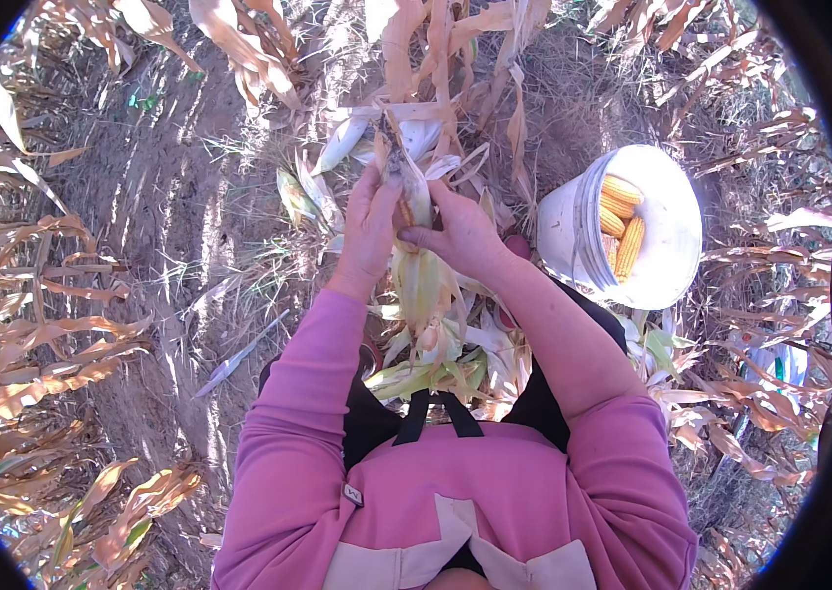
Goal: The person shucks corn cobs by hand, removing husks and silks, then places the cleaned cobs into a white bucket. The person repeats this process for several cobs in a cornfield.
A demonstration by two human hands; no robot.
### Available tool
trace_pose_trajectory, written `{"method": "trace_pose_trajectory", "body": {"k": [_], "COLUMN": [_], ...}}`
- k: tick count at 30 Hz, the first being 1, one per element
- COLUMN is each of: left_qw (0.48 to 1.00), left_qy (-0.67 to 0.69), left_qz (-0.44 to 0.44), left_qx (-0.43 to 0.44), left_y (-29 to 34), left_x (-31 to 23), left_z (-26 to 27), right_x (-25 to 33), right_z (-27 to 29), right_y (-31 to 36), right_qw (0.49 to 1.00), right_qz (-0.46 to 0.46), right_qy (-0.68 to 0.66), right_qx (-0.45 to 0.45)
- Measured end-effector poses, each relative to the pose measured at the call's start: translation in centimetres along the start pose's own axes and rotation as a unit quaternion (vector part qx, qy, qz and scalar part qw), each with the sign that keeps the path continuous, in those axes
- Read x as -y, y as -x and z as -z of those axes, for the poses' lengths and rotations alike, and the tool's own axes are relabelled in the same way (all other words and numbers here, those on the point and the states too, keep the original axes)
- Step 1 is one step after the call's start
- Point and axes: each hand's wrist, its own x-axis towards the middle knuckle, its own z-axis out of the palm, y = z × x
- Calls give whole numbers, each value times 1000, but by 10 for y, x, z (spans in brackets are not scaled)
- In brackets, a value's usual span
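Observation:
Both my hands hold one ear of corn [404, 208], its tip up and away from me. My left hand [369, 228] grips its left side, fingers closed around it. From the right, my right hand [460, 232] pinches at the husk, thumb laid across the front. Pale husk leaves [418, 285] hang down below the ear, and a little orange kernel surface shows between my hands. The tip looks dark and dry. My fingers cover much of the ear, so how far the husk is peeled is hard to see.
A white bucket [558, 224] leans to my right, with several yellow husked ears [622, 211] inside. Loose husks [435, 359] lie between my legs. Husk-covered ears [298, 200] rest beyond my left hand. Dry corn stalks [440, 59] stand ahead; dry leaves [32, 383] line the left.

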Motion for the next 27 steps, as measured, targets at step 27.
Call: {"method": "trace_pose_trajectory", "body": {"k": [27], "left_qw": [975], "left_qy": [185], "left_qz": [46], "left_qx": [-117], "left_y": [-9], "left_x": [5], "left_z": [9], "right_x": [-31], "right_z": [-11], "right_y": [-7], "right_qw": [957], "right_qz": [22], "right_qy": [-249], "right_qx": [145]}}
